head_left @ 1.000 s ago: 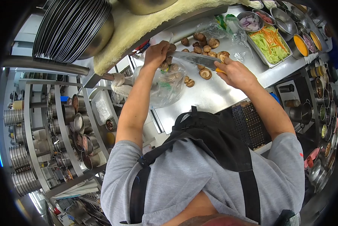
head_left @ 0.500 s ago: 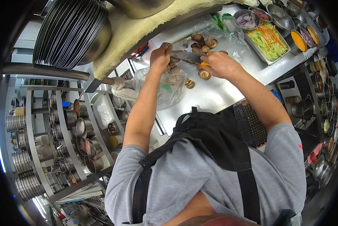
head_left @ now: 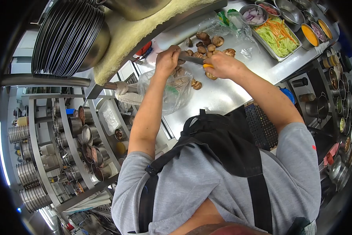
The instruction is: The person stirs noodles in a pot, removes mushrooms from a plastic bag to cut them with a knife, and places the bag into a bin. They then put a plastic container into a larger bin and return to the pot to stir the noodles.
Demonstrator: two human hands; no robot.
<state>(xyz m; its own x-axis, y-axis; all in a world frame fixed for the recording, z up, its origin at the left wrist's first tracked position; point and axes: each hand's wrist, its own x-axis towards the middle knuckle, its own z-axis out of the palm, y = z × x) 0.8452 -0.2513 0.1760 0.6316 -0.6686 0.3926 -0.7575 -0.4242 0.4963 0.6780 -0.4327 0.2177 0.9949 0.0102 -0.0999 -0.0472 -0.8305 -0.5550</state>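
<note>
My right hand is wrapped round the yellow handle of a knife. Its blade points left and reaches my left hand. The left fingers are closed at the blade's tip; whatever they hold is hidden. Brown mushrooms lie in a loose group on the steel counter, just beyond the blade. A pair of mushrooms sits nearer to me. Below my left hand, a clear plastic bag with mushrooms inside rests beside the forearm.
At the back right stand a tray of shredded green and orange vegetables, a bowl of cut onion and a container of orange liquid. Crumpled clear plastic lies near them. Stacked dark plates are at upper left, metal shelving below.
My right hand and the knife have shifted slightly left, the blade still reaching my left hand. The whole view has tilted a little. The left hand stays closed.
</note>
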